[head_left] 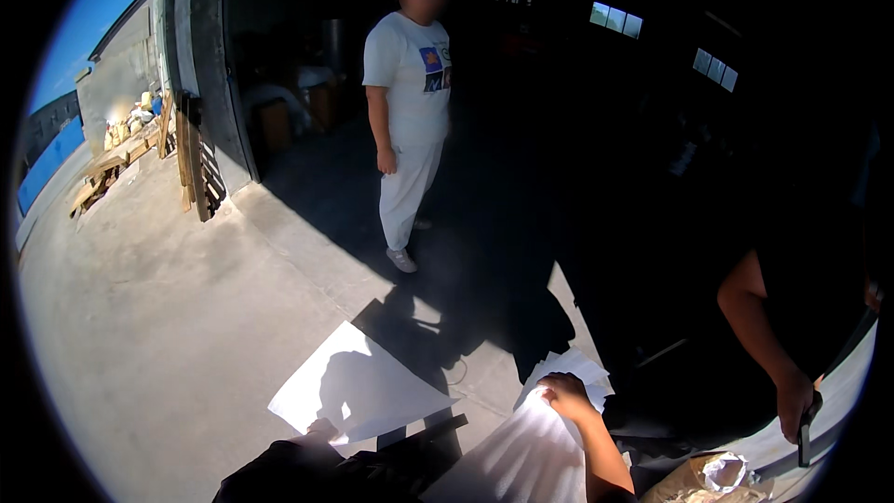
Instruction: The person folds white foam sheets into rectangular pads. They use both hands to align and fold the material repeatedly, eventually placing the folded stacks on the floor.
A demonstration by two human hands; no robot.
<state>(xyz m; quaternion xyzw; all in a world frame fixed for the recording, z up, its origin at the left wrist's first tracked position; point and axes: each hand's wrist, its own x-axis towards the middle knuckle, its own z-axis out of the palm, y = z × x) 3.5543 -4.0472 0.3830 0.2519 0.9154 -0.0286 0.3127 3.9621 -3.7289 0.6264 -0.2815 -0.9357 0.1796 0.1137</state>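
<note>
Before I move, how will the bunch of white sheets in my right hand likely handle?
The white sheets will probably be floppy, since long folds run down from the right hand. They look thin, so they're likely light for their size. Layers may slip apart, as several edges fan out beyond the grip.

We look across a pale concrete floor [168, 279] in hard sunlight, which gives way to the deep shade of a dark interior [596, 168]. A grey doorpost [209, 56] frames the opening, with wooden boards [189, 163] upright beside it. Outside, we see a grey wall [121, 74], a blue barrier [51, 166] and clear sky [93, 5]. Inside, small windows [616, 20] glow high up.
</note>
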